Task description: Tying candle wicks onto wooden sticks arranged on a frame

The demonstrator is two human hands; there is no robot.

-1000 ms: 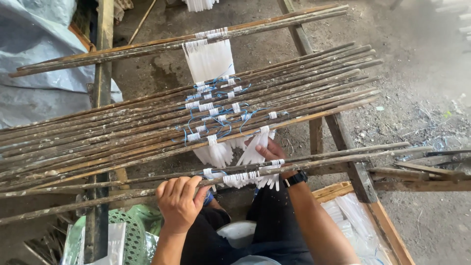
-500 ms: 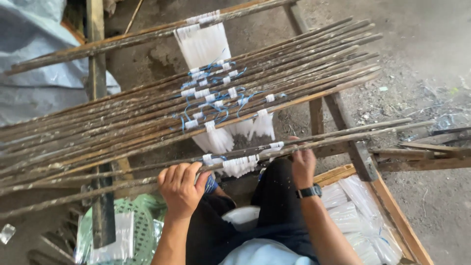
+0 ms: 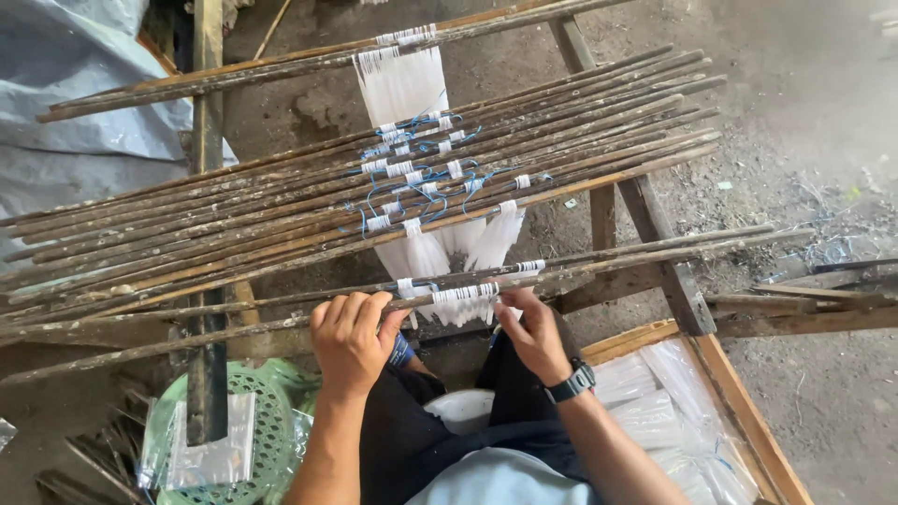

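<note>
Currently, far left: blue tarp point(image 3: 65, 122) bunched on the ground, and below it a green perforated plastic basket point(image 3: 253, 421) with a clear bag lying on it. Dark upright post point(image 3: 206, 234) crosses in front of the basket. Long bamboo sticks point(image 3: 234, 224) lie side by side across the wooden frame point(image 3: 669, 271), running left to right, tilted slightly up to the right. White strands point(image 3: 402, 84) hang draped over them mid-frame, tied with blue thread point(image 3: 421, 192). Nearest stick point(image 3: 608, 257) carries a white strand bundle point(image 3: 458, 301) right at the hands. Left hand point(image 3: 351, 341) fingers curled over that stick, gripping it just left of the bundle. Right hand point(image 3: 533, 332), black wristwatch on it, fingers pinched at the bundle's right edge; can't tell how firmly. Lower right: wooden crate point(image 3: 739, 411) holding clear plastic bags point(image 3: 655, 411).
</note>
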